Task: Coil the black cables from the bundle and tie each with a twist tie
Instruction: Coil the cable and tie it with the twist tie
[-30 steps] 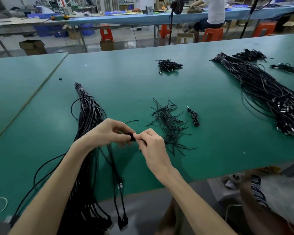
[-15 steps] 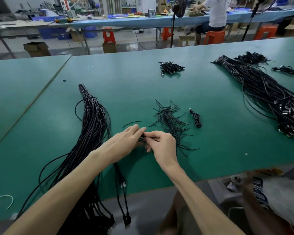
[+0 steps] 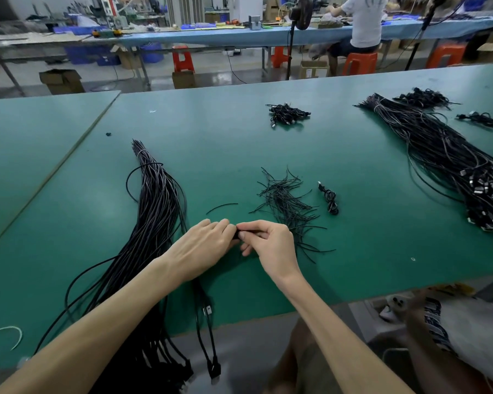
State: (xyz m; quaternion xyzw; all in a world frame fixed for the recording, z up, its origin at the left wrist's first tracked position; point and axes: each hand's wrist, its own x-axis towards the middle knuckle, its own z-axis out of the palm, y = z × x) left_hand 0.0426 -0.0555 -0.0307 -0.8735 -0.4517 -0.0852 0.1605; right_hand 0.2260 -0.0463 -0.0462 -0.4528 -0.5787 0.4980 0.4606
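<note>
L hand [image 3: 202, 247] & R hand [image 3: 272, 247] pinch blk cable [image 3: 237, 235].

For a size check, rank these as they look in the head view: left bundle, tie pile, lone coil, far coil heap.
Left bundle
Tie pile
Far coil heap and lone coil: alike; the heap lies farther, so unranked.

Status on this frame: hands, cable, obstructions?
Left hand, right hand both pinching small black cable coil between them. Long black cable bundle left of hands, black twist-tie pile right. Nothing in the way.
</note>
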